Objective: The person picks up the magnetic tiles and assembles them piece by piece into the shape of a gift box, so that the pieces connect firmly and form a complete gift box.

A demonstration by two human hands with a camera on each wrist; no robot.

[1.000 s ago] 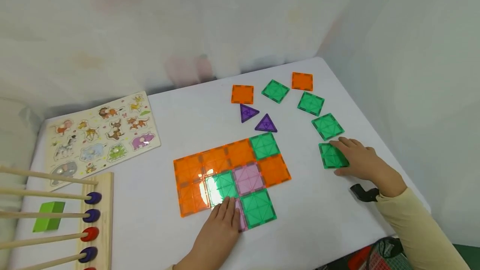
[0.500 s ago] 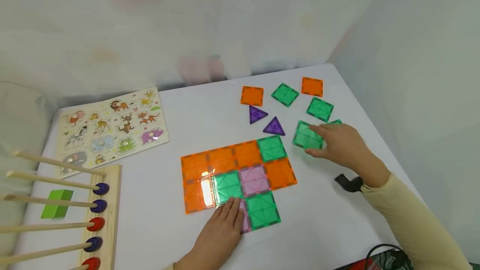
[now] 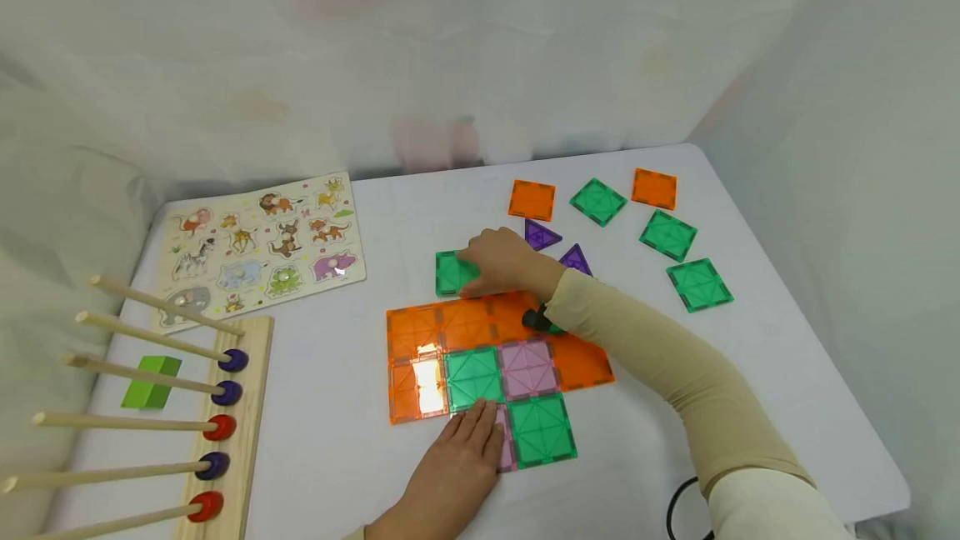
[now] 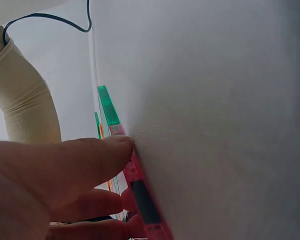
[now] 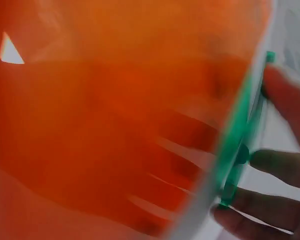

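My right hand [image 3: 504, 263] pinches a green square magnetic tile [image 3: 452, 275] at the far edge of a flat patchwork of joined tiles. Orange tiles [image 3: 414, 333] line its far and left parts, beside green squares [image 3: 542, 432] and a pink square [image 3: 528, 369]. In the right wrist view, thumb and fingers hold the green tile [image 5: 235, 142] by opposite edges. My left hand [image 3: 457, 469] rests with straight fingers on the near pink tile [image 3: 507, 448], mostly covering it. Seen from the left wrist, the thumb [image 4: 100, 157] touches that tile's pink edge [image 4: 133, 172].
Loose green [image 3: 699, 284] and orange tiles [image 3: 654, 189] lie at the back right, with purple triangles [image 3: 542, 235] nearer the right forearm. An animal puzzle board [image 3: 262, 252] is at the back left. A wooden peg frame [image 3: 251, 390] and a green block [image 3: 152, 382] stand at left.
My right hand has picked up a green tile from the right side and carried it left to the patchwork's far edge. The left hand stays on the pink tile. The head view has shifted.
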